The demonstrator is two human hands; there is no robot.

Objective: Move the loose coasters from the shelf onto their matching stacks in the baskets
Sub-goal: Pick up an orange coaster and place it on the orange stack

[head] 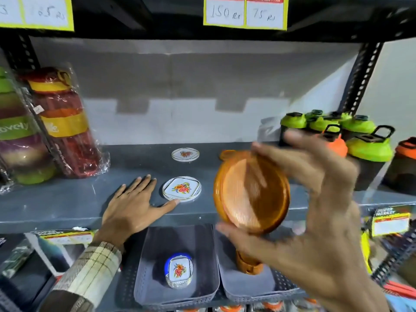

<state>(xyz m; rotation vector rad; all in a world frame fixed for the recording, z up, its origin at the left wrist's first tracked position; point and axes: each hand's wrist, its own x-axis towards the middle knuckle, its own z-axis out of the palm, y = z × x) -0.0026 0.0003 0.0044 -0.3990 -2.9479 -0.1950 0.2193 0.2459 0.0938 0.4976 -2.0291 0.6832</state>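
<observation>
My right hand (315,210) holds an orange round coaster (252,192) by its rim, tilted, above the right grey basket (281,287). An orange stack (247,262) stands in that basket. Behind the held coaster, another orange coaster (226,154) lies on the shelf. My left hand (132,203) rests flat on the grey shelf (67,199), its thumb touching a white floral coaster (182,188). A second white floral coaster (185,154) lies farther back. The left grey basket (144,278) holds a stack of white floral coasters (179,271).
Wrapped coloured bottles (60,122) stand at the shelf's left. Green and orange lidded shakers (360,145) crowd the right. Price labels (245,12) hang from the upper shelf. Packaged goods sit on the lower level beside the baskets.
</observation>
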